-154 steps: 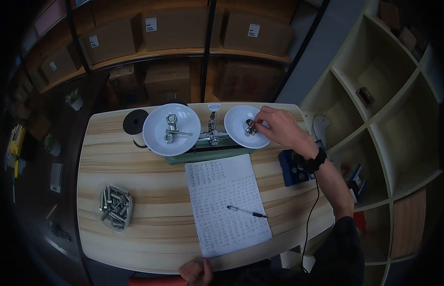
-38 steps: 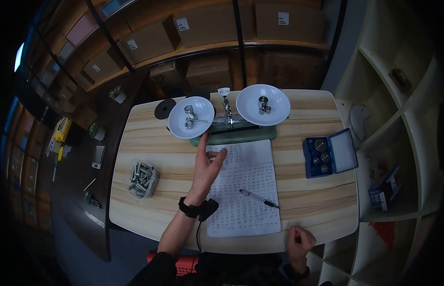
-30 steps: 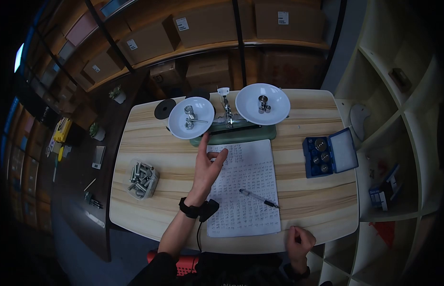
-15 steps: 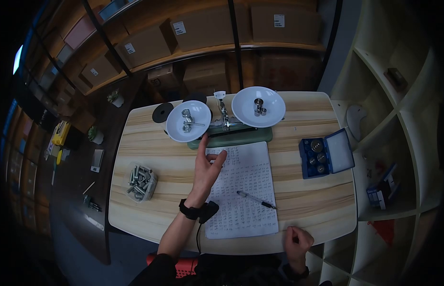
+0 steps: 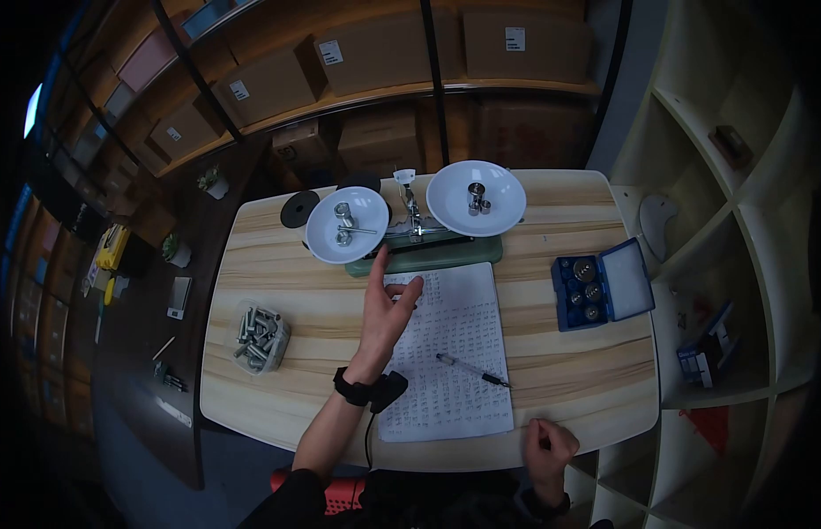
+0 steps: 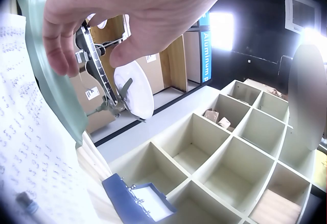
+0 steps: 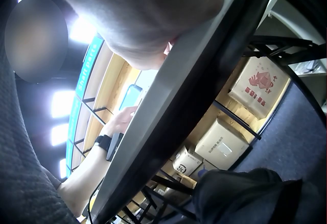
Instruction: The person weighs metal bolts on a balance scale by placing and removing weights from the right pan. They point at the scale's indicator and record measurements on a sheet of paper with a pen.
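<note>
My left hand [image 5: 386, 313] reaches over the paper to the green balance scale [image 5: 428, 257], index finger extended. That fingertip is right at the front of the scale, just beneath the left pan [image 5: 325, 240]; thumb and other fingers are loosely bent, holding nothing. In the left wrist view the fingers [image 6: 62, 50] overlap the green base. On the left pan are a large bolt with a nut [image 5: 343, 212] and a thinner bolt [image 5: 362, 231]. The right pan [image 5: 503, 196], standing higher, carries metal weights [image 5: 476, 196]. My right hand [image 5: 552, 450] rests loosely curled at the table's front edge, holding nothing.
Handwritten paper [image 5: 446, 414] with a pen [image 5: 470, 368] on it lies before the scale. A blue weight box [image 5: 635, 284] is open at right. A clear tub of bolts [image 5: 262, 335] stands left, and a black round spool [image 5: 299, 209] behind. Shelving [image 5: 684, 115] borders the right side.
Five seconds ago my right hand was at the weights in the right pan; it now rests at the table edge, my left hand at the scale. The left pan has sunk, the right risen.
</note>
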{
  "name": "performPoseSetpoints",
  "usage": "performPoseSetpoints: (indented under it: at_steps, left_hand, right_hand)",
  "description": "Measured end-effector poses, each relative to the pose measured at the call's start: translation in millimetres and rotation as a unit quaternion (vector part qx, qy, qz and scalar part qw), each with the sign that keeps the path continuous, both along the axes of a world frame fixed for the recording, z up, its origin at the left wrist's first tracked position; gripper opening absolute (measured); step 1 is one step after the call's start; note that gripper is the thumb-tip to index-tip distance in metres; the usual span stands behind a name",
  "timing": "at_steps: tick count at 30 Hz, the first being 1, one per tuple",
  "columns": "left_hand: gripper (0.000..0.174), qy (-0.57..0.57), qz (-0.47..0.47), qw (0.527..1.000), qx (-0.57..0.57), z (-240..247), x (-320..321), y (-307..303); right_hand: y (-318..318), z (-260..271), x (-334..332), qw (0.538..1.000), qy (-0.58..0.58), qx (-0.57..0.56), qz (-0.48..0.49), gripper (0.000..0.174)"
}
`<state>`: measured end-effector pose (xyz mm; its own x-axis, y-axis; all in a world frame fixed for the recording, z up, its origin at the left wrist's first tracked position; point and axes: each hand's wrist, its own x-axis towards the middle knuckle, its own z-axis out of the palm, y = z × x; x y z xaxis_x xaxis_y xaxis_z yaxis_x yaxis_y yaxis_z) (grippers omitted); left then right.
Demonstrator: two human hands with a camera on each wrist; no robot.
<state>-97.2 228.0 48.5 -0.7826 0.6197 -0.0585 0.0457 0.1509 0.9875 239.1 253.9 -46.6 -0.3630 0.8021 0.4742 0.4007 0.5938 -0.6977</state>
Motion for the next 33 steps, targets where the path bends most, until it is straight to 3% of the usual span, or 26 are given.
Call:
performPoseSetpoints:
  at_steps: [33]
  left_hand:
    - [0.087, -0.027, -0.034, 0.998, 0.038, 4, 14, 21]
  right_hand:
    - [1, 4, -1, 1.000, -0.010, -0.019, 0.008, 0.009]
